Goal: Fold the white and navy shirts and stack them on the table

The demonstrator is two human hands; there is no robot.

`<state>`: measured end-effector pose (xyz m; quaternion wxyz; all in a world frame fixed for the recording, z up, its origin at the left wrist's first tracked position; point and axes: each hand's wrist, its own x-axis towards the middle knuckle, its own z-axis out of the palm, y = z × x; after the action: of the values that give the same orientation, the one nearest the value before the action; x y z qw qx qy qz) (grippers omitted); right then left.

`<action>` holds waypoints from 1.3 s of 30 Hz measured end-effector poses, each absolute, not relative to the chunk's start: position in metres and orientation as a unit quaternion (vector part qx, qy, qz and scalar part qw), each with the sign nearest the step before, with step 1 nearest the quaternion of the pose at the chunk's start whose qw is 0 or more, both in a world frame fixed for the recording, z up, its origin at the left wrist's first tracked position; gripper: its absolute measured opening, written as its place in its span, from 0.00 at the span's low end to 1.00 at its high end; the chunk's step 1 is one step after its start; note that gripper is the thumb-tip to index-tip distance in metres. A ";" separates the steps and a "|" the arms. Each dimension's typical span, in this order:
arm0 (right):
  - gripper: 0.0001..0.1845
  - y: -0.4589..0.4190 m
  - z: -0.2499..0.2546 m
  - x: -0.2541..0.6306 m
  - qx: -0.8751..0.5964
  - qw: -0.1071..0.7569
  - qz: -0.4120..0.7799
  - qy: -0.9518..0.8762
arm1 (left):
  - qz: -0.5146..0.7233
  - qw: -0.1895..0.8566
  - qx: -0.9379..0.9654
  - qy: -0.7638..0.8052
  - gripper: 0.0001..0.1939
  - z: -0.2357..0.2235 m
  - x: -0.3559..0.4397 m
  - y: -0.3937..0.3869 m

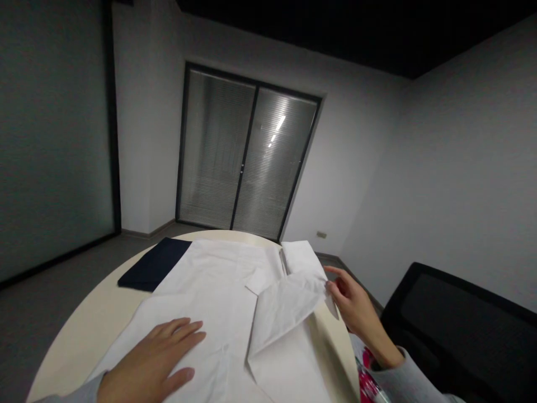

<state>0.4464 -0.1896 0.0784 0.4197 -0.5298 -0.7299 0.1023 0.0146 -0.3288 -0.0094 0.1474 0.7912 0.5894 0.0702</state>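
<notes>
A white shirt (210, 291) lies spread over the round table, one part of it folded across on the right. Flat on the cloth near its lower left rests my left hand (155, 358), fingers stretched out and holding nothing. At the right edge of the table, my right hand (350, 296) pinches the outer edge of the folded white part (289, 305) between thumb and fingers. Some of that fabric hangs over the table's edge below the fingers. A dark navy folded cloth (155, 264) lies at the far left, touching the shirt.
The round cream table (79, 324) has a curved edge all around. A black mesh-backed chair (457, 330) stands close on the right. Something red and white (367, 380) shows below the table edge by my right forearm. A glass door with blinds (247, 151) is beyond.
</notes>
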 end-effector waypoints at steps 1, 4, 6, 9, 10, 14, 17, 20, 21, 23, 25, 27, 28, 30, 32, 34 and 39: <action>0.26 -0.195 0.081 0.459 -0.538 0.431 0.090 -0.718 | 0.063 0.152 0.789 0.592 0.32 -0.001 0.017 -0.326; 0.26 -0.206 0.087 0.498 -0.572 0.448 0.034 -0.687 | 0.100 0.134 0.787 0.594 0.36 0.030 0.018 -0.311; 0.25 -0.210 0.088 0.525 -0.599 0.428 -0.010 -0.677 | 0.161 0.106 0.779 0.596 0.36 0.053 0.019 -0.292; 0.23 -0.209 0.077 0.551 -0.641 0.358 -0.051 -0.677 | 0.210 0.111 0.765 0.599 0.36 0.073 0.031 -0.250; 0.22 -0.209 0.071 0.551 -0.648 0.327 -0.073 -0.683 | 0.200 0.126 0.764 0.600 0.35 0.073 0.040 -0.234; 0.21 -0.218 0.042 0.499 -0.619 0.193 -0.216 -0.730 | 0.104 0.156 0.734 0.653 0.36 0.044 0.094 -0.170; 0.23 -0.232 0.019 0.427 -0.552 0.147 -0.155 -0.806 | 0.089 0.151 0.708 0.684 0.38 0.014 0.135 -0.137; 0.27 -0.243 -0.003 0.372 -0.467 0.101 -0.010 -0.878 | 0.109 0.136 0.695 0.698 0.35 -0.005 0.160 -0.122; 0.28 -0.244 -0.009 0.361 -0.449 0.089 0.023 -0.889 | 0.119 0.132 0.694 0.697 0.34 -0.008 0.164 -0.119; 0.28 -0.246 -0.018 0.353 -0.435 0.079 0.061 -0.895 | 0.143 0.124 0.696 0.693 0.32 -0.011 0.168 -0.116; 0.27 -0.244 -0.024 0.354 -0.440 0.085 0.075 -0.891 | 0.172 0.113 0.694 0.690 0.33 -0.006 0.162 -0.114; 0.27 -0.242 -0.027 0.358 -0.444 0.090 0.080 -0.888 | 0.202 0.094 0.682 0.697 0.33 0.008 0.144 -0.112; 0.27 -0.242 -0.027 0.360 -0.444 0.091 0.080 -0.888 | 0.215 0.081 0.671 0.705 0.33 0.019 0.129 -0.112; 0.27 -0.241 -0.027 0.360 -0.443 0.089 0.078 -0.889 | 0.234 0.048 0.645 0.726 0.33 0.047 0.087 -0.115; 0.27 -0.240 -0.027 0.358 -0.446 0.086 0.072 -0.888 | 0.238 0.007 0.619 0.748 0.30 0.080 0.036 -0.126; 0.27 -0.239 -0.027 0.356 -0.447 0.084 0.065 -0.888 | 0.225 -0.055 0.592 0.772 0.27 0.111 -0.012 -0.142; 0.27 -0.236 -0.031 0.354 -0.448 0.076 0.055 -0.889 | 0.196 -0.241 0.567 0.763 0.24 0.134 -0.040 -0.197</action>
<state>0.3545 -0.2363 -0.0314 0.0761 -0.4483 -0.8890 0.0546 -0.0397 -0.1966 0.1344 -0.2412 0.5674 0.7626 0.1959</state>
